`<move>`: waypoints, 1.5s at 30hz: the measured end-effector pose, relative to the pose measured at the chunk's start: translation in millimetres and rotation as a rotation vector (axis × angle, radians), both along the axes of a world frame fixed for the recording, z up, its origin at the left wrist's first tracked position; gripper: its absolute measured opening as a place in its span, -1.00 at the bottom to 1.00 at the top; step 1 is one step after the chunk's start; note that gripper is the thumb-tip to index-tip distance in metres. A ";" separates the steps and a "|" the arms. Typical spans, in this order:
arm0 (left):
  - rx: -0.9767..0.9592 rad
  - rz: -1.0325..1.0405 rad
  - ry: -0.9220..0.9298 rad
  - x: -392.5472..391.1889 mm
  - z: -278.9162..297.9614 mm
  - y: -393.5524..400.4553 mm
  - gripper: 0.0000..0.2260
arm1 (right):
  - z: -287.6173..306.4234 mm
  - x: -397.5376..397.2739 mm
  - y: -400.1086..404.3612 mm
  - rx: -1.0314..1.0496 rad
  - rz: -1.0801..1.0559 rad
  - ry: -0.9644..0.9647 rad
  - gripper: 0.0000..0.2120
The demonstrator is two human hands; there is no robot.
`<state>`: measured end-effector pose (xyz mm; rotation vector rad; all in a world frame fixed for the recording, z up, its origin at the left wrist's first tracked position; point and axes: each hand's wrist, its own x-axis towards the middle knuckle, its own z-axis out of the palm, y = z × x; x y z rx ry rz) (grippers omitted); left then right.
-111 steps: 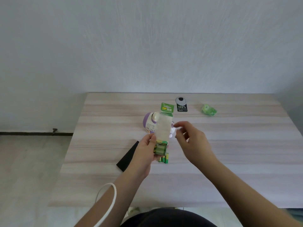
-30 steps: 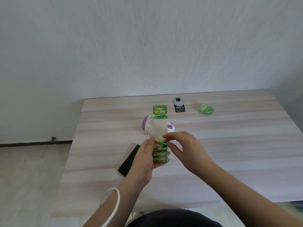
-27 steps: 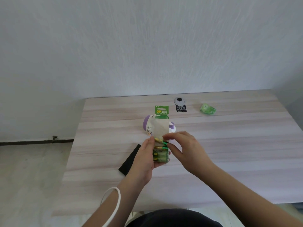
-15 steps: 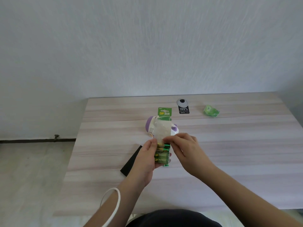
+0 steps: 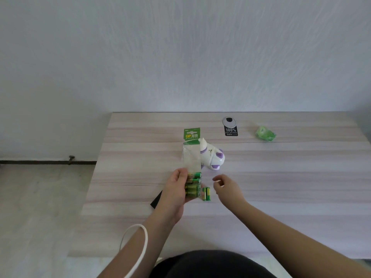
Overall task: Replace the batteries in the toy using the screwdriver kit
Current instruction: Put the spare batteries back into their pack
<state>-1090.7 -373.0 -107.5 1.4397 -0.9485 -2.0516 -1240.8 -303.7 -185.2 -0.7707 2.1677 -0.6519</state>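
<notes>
My left hand grips the lower end of a clear battery pack with a green header card, held upright above the table; several green batteries show inside it. Two loose green-yellow batteries lie on the table just right of that hand. My right hand hovers right of them with fingers loosely curled, holding nothing that I can see. The white and purple toy lies on the table behind the pack, partly hidden by it.
A black flat case pokes out from under my left wrist. Near the far edge of the wooden table lie a black label card with a round disc and a crumpled green wrapper. A white cord loops over my left forearm.
My right hand has come away from the pack and moved right and down. Loose batteries are visible on the table beside my left hand. The pack stays in my left hand.
</notes>
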 end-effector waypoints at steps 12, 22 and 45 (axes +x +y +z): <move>0.040 0.023 0.001 16.2 -2.2 -17.0 -0.77 | -69.0 9.6 -12.0 0.382 0.159 0.188 -0.80; 0.129 0.021 0.064 14.0 -4.2 -26.2 -0.67 | -2.5 13.2 10.4 0.018 0.108 0.053 -0.84; 0.011 -0.131 0.104 3.4 12.8 -3.4 -0.69 | 117.5 26.3 16.2 -0.521 0.178 0.350 -0.77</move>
